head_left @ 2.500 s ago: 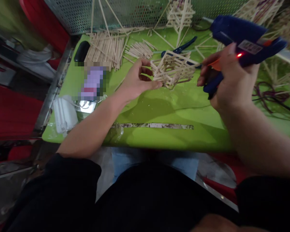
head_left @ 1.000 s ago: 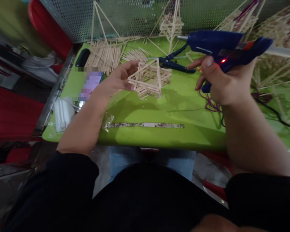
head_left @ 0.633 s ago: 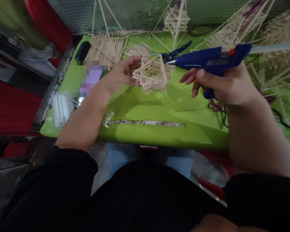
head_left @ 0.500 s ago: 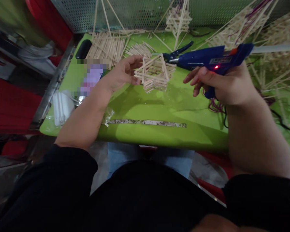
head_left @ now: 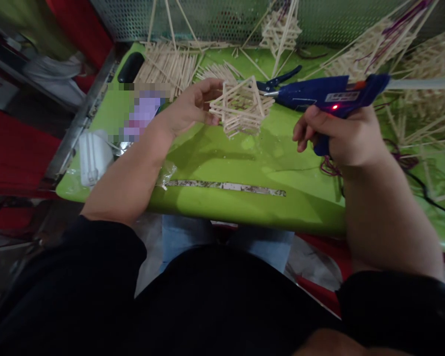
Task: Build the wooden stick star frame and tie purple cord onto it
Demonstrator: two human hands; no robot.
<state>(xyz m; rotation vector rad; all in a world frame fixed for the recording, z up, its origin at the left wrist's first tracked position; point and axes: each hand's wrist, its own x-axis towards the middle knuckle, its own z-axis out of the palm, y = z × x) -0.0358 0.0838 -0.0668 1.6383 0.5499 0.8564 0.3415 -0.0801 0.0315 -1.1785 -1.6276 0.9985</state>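
Observation:
My left hand [head_left: 198, 106] grips the left side of a star-shaped lattice of thin wooden sticks [head_left: 242, 110], held up over the green table [head_left: 222, 165]. In my right hand [head_left: 346, 128] is a blue hot glue gun [head_left: 315, 94] with a lit red lamp and a pale glue stick out of its back. The gun's metal nozzle points left, close by the lattice's right corner; whether they touch I cannot tell. Behind the nozzle lie dark-handled pliers [head_left: 282, 79], partly hidden by the lattice and gun.
Loose sticks [head_left: 166, 66] lie in a pile at the back left. More stick structures [head_left: 371, 52] with purple cord stand at the back right. A patterned strip [head_left: 226, 186] lies near the front edge, a white device [head_left: 94, 158] at left. A black cable [head_left: 426, 190] runs along the right.
The view has shifted slightly. The lattice has turned a little in my left hand, and the fingers of my right hand have drawn in closer to the glue gun's trigger side.

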